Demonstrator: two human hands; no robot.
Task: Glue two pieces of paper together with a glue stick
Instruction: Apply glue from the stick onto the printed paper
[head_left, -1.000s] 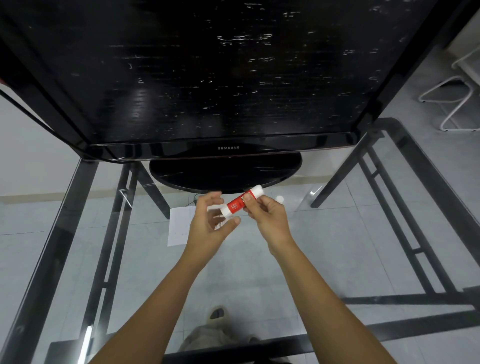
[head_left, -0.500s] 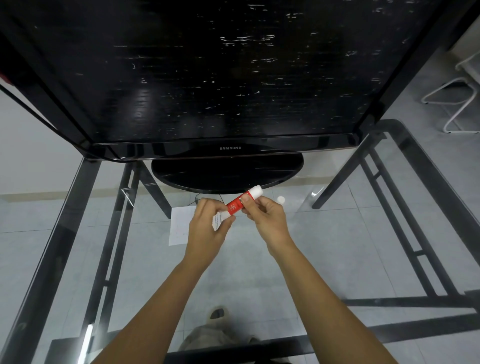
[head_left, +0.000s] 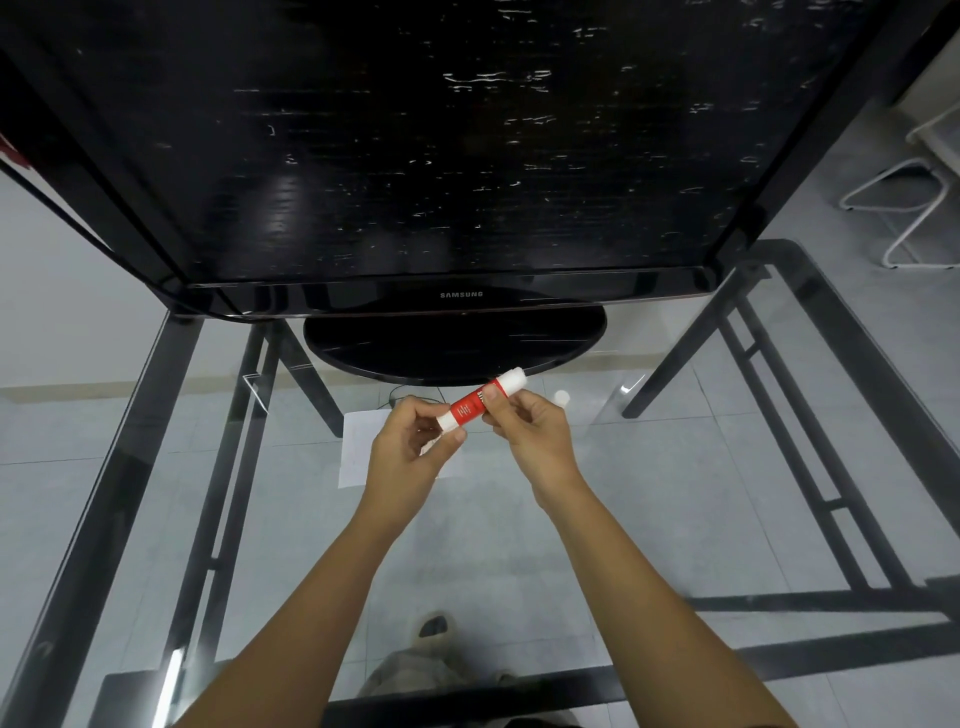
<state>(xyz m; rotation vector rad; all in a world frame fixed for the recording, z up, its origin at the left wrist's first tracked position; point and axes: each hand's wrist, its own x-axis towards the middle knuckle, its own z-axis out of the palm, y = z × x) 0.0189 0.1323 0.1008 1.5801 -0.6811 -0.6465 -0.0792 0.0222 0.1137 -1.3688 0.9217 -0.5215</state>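
Since a moment ago the left hand (head_left: 410, 447) has closed its fingers around the lower end of the glue stick (head_left: 480, 400). The right hand (head_left: 530, 431) pinches its middle. The stick is red with 2 white ends, held above the glass table (head_left: 649, 493), long axis slanting up toward the right. White paper (head_left: 356, 447) lies flat beneath the hands.

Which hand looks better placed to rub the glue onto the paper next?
Probably the right hand: it holds the glue stick's red barrel. The left hand only pinches its lower white end, above the paper.
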